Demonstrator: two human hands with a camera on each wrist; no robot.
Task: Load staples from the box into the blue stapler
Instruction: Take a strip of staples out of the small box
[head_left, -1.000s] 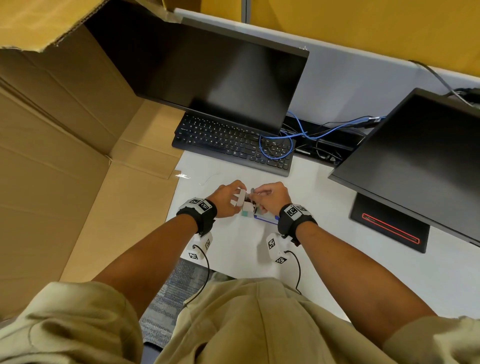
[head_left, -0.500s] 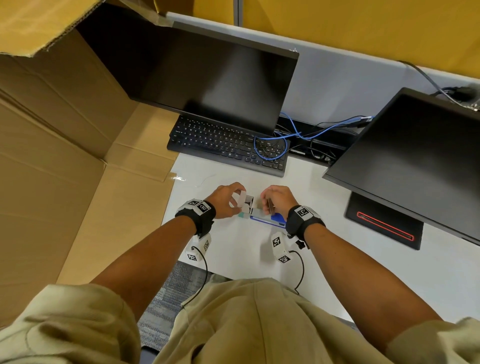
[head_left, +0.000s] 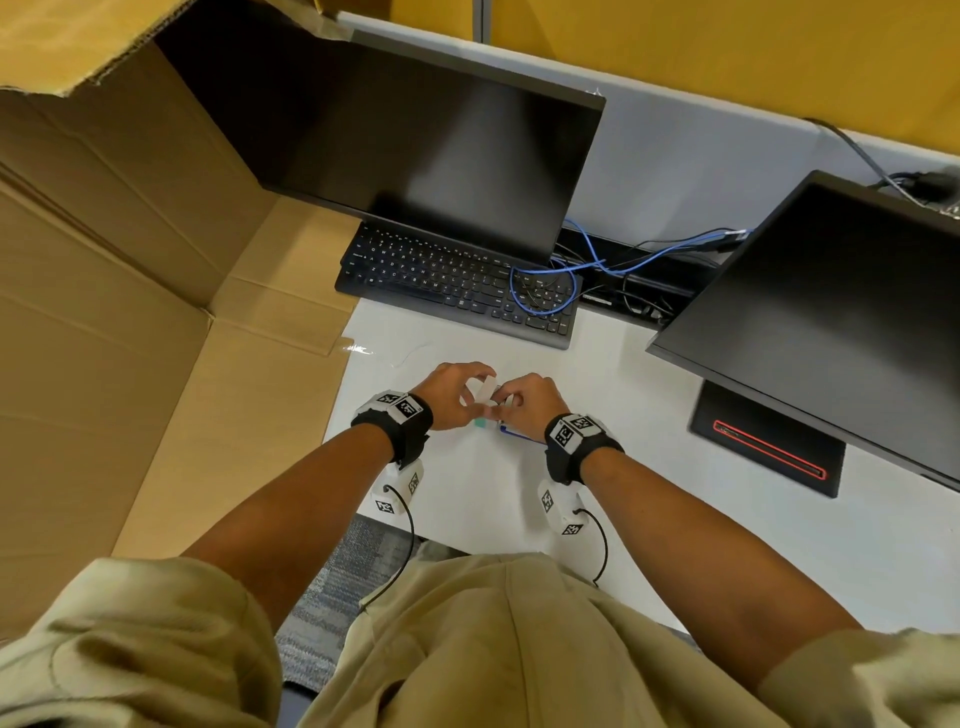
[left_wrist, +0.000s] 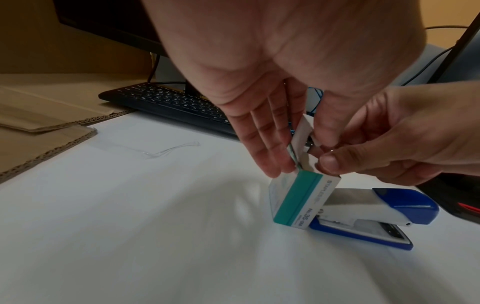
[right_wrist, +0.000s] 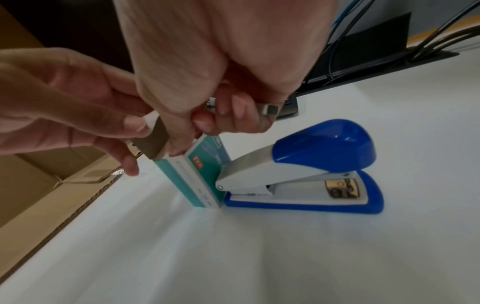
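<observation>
Box (left_wrist: 298, 197) upright against stapler (right_wrist: 306, 174) rear, left hand (left_wrist: 262, 131) holding its flap back, right hand (right_wrist: 223, 115) nearer, pinching staples directly above stapler.

We see two dark monitors (head_left: 415, 150) (head_left: 841, 322) above a white desk (head_left: 675, 519), a black keyboard (head_left: 457, 286) tangled with a blue cable (head_left: 545, 291), and flattened cardboard (head_left: 130, 312) alongside.

An office workstation.
A white desk (head_left: 675, 545) carries two dark monitors (head_left: 415, 150), a black keyboard (head_left: 452, 286) and tangled blue cables (head_left: 623, 265), backed by yellow partitions (head_left: 727, 57).
</observation>
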